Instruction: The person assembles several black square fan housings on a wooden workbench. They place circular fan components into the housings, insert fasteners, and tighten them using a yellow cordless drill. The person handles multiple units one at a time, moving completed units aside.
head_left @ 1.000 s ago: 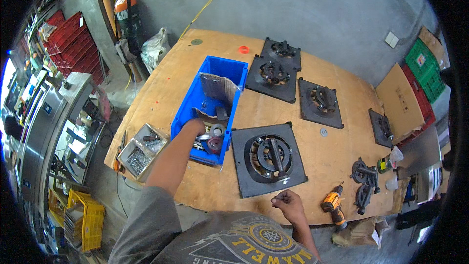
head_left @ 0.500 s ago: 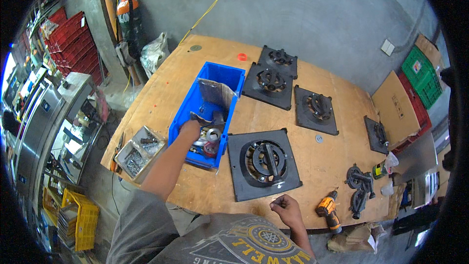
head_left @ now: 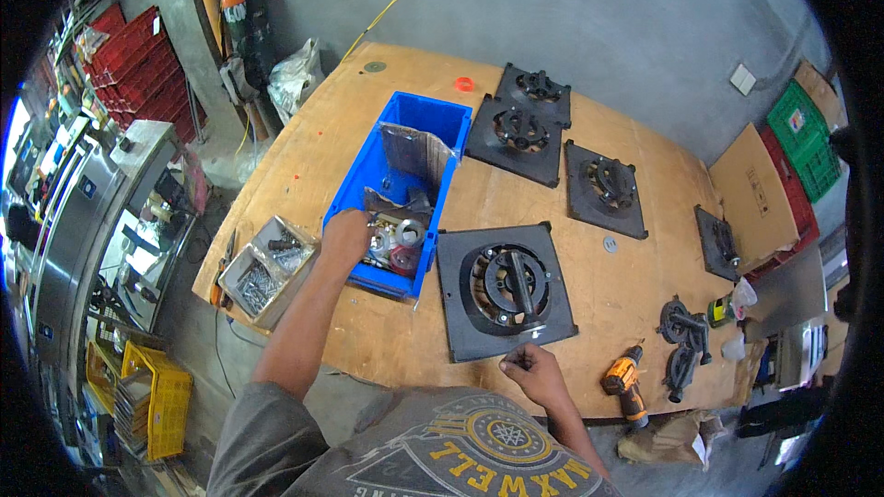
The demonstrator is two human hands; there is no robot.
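Note:
My left hand (head_left: 346,236) reaches over the near left side of a long blue plastic bin (head_left: 343,206), its fingers hidden among small metal parts, a metal ring and a red roll (head_left: 404,260). Cardboard pieces (head_left: 415,154) divide the bin. Close to the table's front edge, my right hand (head_left: 536,374) is closed, thumb pressed to the fingers; whatever it may hold is too small to make out. Just beyond it lies a square black plate (head_left: 462,327) with a round burner (head_left: 517,287) set in its middle.
Several similar black plates (head_left: 626,220) lie farther back and right. An orange cordless drill (head_left: 623,387) and loose black burner parts (head_left: 682,339) lie at the front right. A divided box of screws (head_left: 241,269) sits left of the bin, beside orange-handled pliers (head_left: 216,295).
The whole view has shifted slightly. My left hand has drawn a little toward the bin's left rim, and my right hand has moved closer to the near plate's front edge.

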